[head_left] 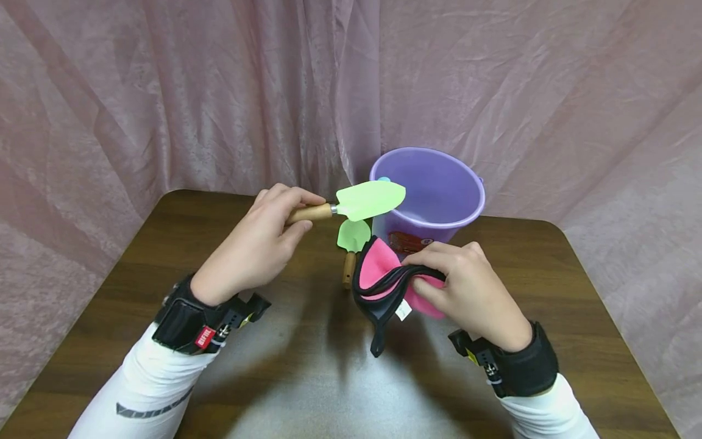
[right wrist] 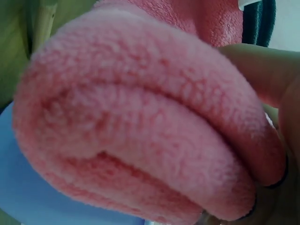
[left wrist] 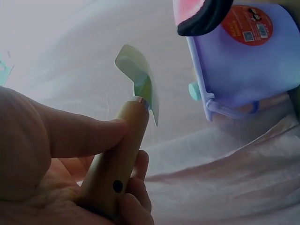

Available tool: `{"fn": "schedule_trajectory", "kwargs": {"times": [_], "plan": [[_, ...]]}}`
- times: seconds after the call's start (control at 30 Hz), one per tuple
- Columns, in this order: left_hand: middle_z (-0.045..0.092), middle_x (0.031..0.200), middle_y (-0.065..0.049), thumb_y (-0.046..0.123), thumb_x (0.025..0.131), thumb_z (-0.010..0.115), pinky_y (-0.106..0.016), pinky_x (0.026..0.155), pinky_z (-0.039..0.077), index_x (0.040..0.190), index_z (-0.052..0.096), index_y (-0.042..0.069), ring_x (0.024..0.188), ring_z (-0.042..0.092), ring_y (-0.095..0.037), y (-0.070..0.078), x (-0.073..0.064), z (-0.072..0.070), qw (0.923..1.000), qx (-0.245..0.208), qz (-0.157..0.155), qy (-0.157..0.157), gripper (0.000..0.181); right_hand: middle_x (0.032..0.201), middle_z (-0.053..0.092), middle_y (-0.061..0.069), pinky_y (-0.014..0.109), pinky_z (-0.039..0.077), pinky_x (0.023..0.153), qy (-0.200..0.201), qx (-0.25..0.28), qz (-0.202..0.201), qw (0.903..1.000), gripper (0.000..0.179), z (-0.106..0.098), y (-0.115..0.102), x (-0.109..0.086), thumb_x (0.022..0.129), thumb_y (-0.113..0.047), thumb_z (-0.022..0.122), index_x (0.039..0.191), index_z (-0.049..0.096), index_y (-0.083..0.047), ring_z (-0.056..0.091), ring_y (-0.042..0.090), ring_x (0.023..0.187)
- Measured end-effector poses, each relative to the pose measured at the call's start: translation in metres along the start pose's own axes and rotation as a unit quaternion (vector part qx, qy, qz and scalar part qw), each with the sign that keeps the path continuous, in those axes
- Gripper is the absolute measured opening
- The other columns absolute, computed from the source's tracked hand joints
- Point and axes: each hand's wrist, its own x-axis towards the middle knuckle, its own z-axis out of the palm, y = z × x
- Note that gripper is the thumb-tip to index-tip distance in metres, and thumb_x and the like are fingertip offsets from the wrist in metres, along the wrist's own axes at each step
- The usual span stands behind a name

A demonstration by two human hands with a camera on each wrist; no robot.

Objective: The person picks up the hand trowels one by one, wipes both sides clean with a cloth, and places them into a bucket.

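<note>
My left hand [head_left: 258, 247] grips the wooden handle of a hand trowel [head_left: 373, 200], thumb along the handle in the left wrist view. Its light green blade points right, overlapping the rim of a purple bucket [head_left: 439, 183] in the head view. In front of the bucket, my right hand [head_left: 466, 286] pinches a folded pink cloth [head_left: 382, 259] with black edging, a white tag and a black hanging loop. Fuzzy pink folds fill most of the right wrist view. Between the hands lies a small green shovel [head_left: 353, 235] with a wooden handle, partly behind the cloth.
The bucket stands at the back of a brown wooden table [head_left: 307, 378] and bears a red label [left wrist: 247, 26]. Pink curtains [head_left: 247, 91] hang directly behind the table's back edge and down its sides.
</note>
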Motion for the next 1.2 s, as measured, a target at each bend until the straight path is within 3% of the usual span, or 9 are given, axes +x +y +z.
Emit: {"fn": "schedule_trajectory", "kwargs": {"times": [0.33, 0.63, 0.93, 1.2], "plan": [[0.058, 0.109, 0.0, 0.011, 0.097, 0.063, -0.033, 0.079, 0.036, 0.123, 0.066, 0.013, 0.096, 0.042, -0.021, 0.017, 0.038, 0.009, 0.999, 0.043, 0.012, -0.003, 0.026, 0.091, 0.066, -0.02, 0.033, 0.032, 0.067, -0.039, -0.022, 0.015, 0.9989, 0.021, 0.007, -0.01, -0.001, 0.082, -0.02, 0.075, 0.101, 0.076, -0.029, 0.062, -0.001, 0.084], [0.056, 0.103, 0.0, 0.014, 0.098, 0.061, -0.031, 0.08, 0.036, 0.118, 0.064, 0.011, 0.094, 0.042, -0.02, 0.031, 0.073, 0.026, 0.9958, 0.084, 0.022, -0.03, 0.02, 0.093, 0.066, -0.019, 0.034, 0.031, 0.069, -0.069, -0.025, 0.029, 0.9969, 0.021, 0.009, -0.013, -0.002, 0.082, -0.023, 0.078, 0.101, 0.076, -0.031, 0.06, 0.001, 0.085], [0.056, 0.103, -0.004, 0.017, 0.099, 0.059, -0.033, 0.083, 0.039, 0.113, 0.058, 0.006, 0.094, 0.046, -0.022, 0.039, 0.102, 0.053, 0.9896, 0.13, 0.032, -0.052, 0.017, 0.09, 0.065, -0.021, 0.034, 0.031, 0.068, -0.076, -0.023, 0.033, 0.9962, 0.019, 0.01, -0.014, -0.002, 0.082, -0.024, 0.078, 0.099, 0.076, -0.032, 0.057, 0.0, 0.083], [0.06, 0.097, 0.004, 0.024, 0.098, 0.064, -0.035, 0.08, 0.04, 0.102, 0.056, 0.012, 0.091, 0.048, -0.021, 0.038, 0.111, 0.083, 0.9868, 0.15, 0.052, -0.035, 0.015, 0.089, 0.064, -0.021, 0.034, 0.03, 0.069, -0.074, -0.03, 0.025, 0.9965, 0.018, 0.012, -0.016, -0.001, 0.082, -0.022, 0.075, 0.098, 0.076, -0.032, 0.057, -0.002, 0.084]]}}
